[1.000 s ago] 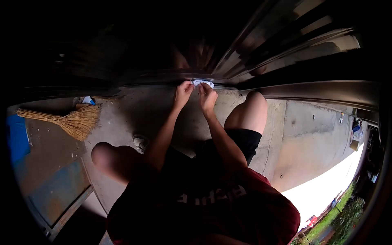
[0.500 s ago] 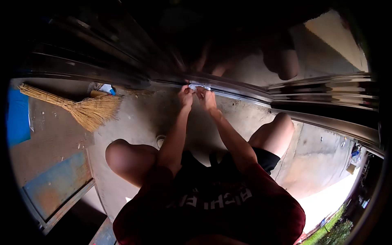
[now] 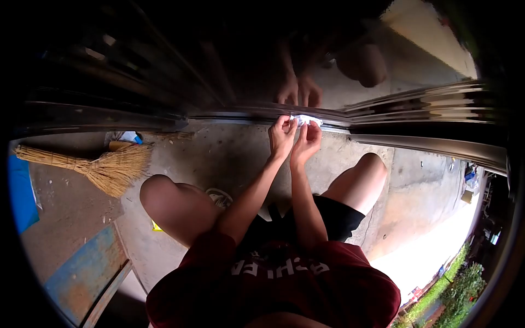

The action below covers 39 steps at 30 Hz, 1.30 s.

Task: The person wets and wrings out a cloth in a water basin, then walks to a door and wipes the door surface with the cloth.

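Observation:
A small white item (image 3: 307,118), perhaps a cloth or paper, lies against the lower edge of a dark glossy panel (image 3: 246,108). Its left end is pinched by the fingers of my left hand (image 3: 281,136). Close beside it, my right hand (image 3: 307,143) has its fingertips closed on the same item, below its middle. The two hands nearly touch each other. Both are mirrored in the shiny surface above. The exact shape of the item is partly hidden by my fingers.
A straw broom (image 3: 104,167) lies on the concrete floor (image 3: 186,153) at the left, near a blue object (image 3: 21,191). A rusty blue board (image 3: 87,268) is at the lower left. My bent knees flank my arms. Sunlit ground and plants (image 3: 462,290) show at the right.
Both hands have shifted right along the panel's lower edge with the white item. The view has turned slightly, and the hands' reflections now show more clearly.

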### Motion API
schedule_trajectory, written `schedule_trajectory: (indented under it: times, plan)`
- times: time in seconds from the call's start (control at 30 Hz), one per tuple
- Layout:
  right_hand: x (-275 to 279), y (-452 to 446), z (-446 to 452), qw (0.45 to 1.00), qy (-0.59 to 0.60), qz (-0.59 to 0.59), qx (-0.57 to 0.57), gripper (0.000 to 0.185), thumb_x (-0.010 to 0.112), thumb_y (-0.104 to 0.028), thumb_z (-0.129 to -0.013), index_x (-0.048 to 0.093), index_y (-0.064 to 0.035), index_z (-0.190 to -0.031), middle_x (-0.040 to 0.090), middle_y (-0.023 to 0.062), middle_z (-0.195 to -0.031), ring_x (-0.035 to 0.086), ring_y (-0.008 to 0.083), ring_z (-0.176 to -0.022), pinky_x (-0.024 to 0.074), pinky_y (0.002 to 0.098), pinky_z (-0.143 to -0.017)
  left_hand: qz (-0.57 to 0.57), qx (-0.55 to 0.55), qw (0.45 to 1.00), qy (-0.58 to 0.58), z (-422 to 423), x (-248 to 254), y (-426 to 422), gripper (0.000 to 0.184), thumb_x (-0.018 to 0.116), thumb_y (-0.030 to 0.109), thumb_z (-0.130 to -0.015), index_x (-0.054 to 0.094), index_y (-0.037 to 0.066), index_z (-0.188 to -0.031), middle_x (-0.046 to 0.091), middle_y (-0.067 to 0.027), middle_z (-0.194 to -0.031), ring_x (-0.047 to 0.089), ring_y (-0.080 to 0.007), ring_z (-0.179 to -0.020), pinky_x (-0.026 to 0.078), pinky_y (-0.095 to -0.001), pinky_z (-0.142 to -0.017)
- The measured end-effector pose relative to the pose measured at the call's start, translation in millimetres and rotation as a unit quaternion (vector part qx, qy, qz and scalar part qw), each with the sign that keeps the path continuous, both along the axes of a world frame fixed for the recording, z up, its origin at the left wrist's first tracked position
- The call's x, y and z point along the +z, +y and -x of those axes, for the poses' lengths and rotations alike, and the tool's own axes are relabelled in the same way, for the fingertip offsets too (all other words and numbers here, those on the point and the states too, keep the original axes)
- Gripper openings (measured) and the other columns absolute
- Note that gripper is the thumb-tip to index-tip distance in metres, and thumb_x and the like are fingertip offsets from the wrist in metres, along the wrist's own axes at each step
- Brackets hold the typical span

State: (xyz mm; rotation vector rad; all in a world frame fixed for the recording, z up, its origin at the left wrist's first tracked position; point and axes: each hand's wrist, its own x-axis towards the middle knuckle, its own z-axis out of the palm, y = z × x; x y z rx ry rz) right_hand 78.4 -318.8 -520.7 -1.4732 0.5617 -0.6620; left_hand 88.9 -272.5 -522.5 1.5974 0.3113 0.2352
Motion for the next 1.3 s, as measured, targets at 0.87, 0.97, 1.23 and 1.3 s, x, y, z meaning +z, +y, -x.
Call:
schedule_trajectory:
  times: [0.87,0.97,1.23,1.3]
  plan:
    - [30.3,194.7,-17.8,0.873,-0.089,0.354,0.325,0.016,0.068,-0.001,-0.074,0.059,0.0015,-0.086,0.061,0.0149,-0.082,0.061,0.0305,-0.073,0.0482,0.0369,-0.068,0.101,0.303,0.947,0.03,0.6,-10.2,217.3,0.009,0.06,0.007,-0.089,0.057,-0.001,-0.087,0.062,-0.0047,-0.079,0.055,-0.0097,-0.071,0.045,-0.0256,-0.064]
    - [17.5,209.1,-14.2,0.87,-0.08,0.322,0.365,0.016,0.067,0.001,-0.074,0.06,0.0007,-0.088,0.062,0.0146,-0.083,0.061,0.0306,-0.073,0.0482,0.0369,-0.068,0.274,0.35,0.896,-0.01,8.4,-25.4,219.4,0.01,0.06,0.009,-0.09,0.057,0.0,-0.089,0.062,-0.0038,-0.08,0.055,-0.0098,-0.07,0.045,-0.0254,-0.063]
    - [-7.1,273.0,-3.1,0.847,-0.038,0.213,0.486,0.021,0.072,-0.005,-0.078,0.064,0.0008,-0.097,0.068,0.0121,-0.087,0.068,0.0217,-0.077,0.0521,0.0301,-0.071,0.129,0.516,0.846,-0.019,23.6,-17.8,278.9,0.013,0.064,0.013,-0.09,0.063,0.001,-0.095,0.061,-0.0003,-0.079,0.052,-0.0078,-0.066,0.043,-0.0246,-0.054]
    - [-12.3,280.0,-2.0,0.83,-0.036,0.233,0.506,0.021,0.07,-0.007,-0.08,0.064,0.0002,-0.098,0.068,0.013,-0.089,0.068,0.024,-0.079,0.0522,0.0312,-0.073,0.133,0.531,0.837,-0.017,20.4,-50.3,297.0,0.012,0.063,0.012,-0.091,0.063,0.001,-0.096,0.061,-0.0006,-0.079,0.052,-0.0079,-0.066,0.043,-0.0246,-0.055]
